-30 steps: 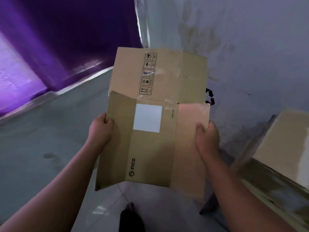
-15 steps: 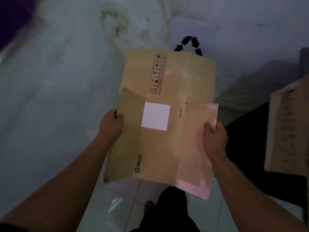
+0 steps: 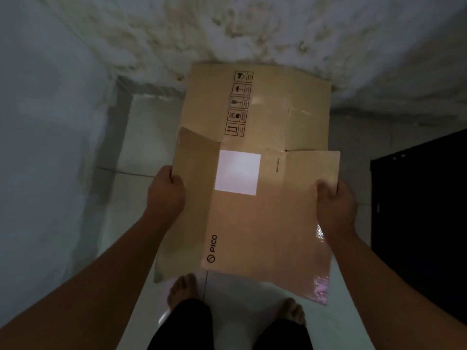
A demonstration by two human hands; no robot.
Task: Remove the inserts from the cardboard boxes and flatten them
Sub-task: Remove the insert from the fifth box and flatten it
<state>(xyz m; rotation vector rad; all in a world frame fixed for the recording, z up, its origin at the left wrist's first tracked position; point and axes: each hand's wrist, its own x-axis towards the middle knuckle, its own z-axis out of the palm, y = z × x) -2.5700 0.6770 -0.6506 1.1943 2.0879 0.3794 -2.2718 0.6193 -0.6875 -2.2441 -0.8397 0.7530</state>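
Item: cardboard box (image 3: 255,178), collapsed flat, held out in front of me above the pale tiled floor (image 3: 141,188), printed side up with a white label (image 3: 237,173) near the middle.

Left hand (image 3: 165,192): closed over the box's left edge, thumb on top, fingers hidden underneath.

Right hand (image 3: 334,205): closed over the right edge in the same way, beside a strip of shiny tape (image 3: 319,233).

Condition: the left flap (image 3: 192,195) is angled rather than level, so I judge the flattening nearly done but not finished. No insert shows.

Handling note: I would keep both grips at the edges, press the raised flap down along its crease, then lay the sheet down level, clear of my bare feet (image 3: 184,286).

Nearby: stained wall (image 3: 227,29) ahead; a dark object (image 3: 419,198) to the right, too dim to identify.
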